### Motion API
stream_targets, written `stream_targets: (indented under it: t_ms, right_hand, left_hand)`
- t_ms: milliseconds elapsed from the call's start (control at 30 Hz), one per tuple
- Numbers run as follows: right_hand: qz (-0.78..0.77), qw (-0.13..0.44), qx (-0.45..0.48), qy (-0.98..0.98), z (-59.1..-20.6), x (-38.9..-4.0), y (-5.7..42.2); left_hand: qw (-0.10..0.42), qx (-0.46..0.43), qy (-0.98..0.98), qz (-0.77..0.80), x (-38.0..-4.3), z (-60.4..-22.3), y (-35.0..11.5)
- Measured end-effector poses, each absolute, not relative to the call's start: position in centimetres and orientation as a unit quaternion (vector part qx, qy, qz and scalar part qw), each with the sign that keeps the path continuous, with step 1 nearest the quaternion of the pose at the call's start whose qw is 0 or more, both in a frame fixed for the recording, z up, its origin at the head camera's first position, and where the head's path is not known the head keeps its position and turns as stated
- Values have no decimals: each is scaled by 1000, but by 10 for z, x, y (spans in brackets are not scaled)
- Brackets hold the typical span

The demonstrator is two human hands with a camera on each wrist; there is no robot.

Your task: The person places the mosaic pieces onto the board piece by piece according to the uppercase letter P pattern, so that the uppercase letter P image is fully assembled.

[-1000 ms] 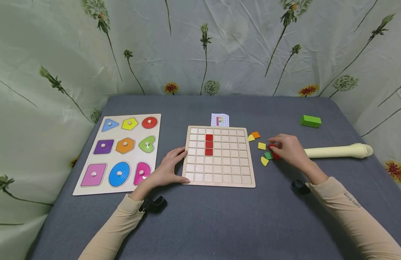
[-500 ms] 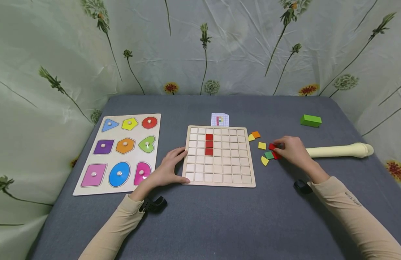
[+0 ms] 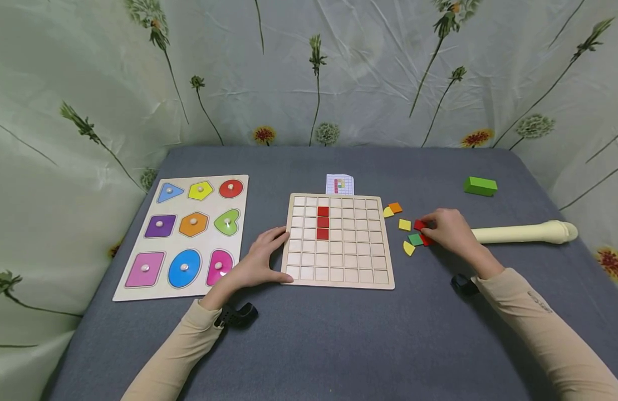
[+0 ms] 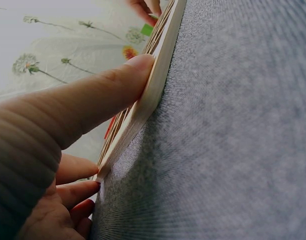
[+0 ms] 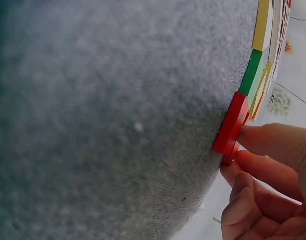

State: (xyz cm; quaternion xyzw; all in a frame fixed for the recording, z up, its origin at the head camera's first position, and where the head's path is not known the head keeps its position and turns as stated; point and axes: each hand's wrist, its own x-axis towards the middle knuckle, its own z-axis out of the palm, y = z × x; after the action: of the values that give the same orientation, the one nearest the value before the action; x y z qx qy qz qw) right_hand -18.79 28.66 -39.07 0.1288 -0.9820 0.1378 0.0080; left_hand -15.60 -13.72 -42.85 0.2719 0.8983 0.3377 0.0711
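My left hand (image 3: 260,259) rests at the left edge of a wooden grid board (image 3: 339,285). In the left wrist view its thumb lies on the board's rim (image 4: 160,80), and fingertips touch the side. Three red square tiles (image 3: 322,222) fill a column in the grid. Right of the board, my right hand (image 3: 450,233) pinches at a red tile (image 3: 419,225), thumb and index finger at its edge. Another red tile (image 3: 426,240) lies right beside it. The right wrist view shows the thumb against a red tile (image 5: 231,125), fingers partly behind it.
A green tile (image 3: 415,239), yellow square (image 3: 405,224), yellow wedges (image 3: 408,248) and orange tile (image 3: 395,207) lie nearby. A patterned card (image 3: 339,184) is behind the board. Left is a knob puzzle (image 3: 199,262); right, a cream rod (image 3: 524,233) and green block (image 3: 480,186).
My right hand has shifted slightly to the right, uncovering more of the red tiles under its fingertips. The left hand stays in place on the board.
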Motion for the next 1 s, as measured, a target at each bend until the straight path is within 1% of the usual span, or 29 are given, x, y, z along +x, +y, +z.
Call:
stream_targets:
  t_ms: [300,500,733,1000]
  right_hand:
    - [140,8,131,-981,-386,-191,281]
    - [149,27,141,-978,-385,-188,278]
    - [156,43,153,-975,-382,-186,272]
    - [158,38,162,-973,-382,-183,263]
  left_hand:
    - [72,268,900,338,-156,-429,-137]
    - [82,264,898,342,-156,-428,-137]
    - [77,266,899,339,-156,-428,-137]
    - [78,266,899,338,-156,-428,-137]
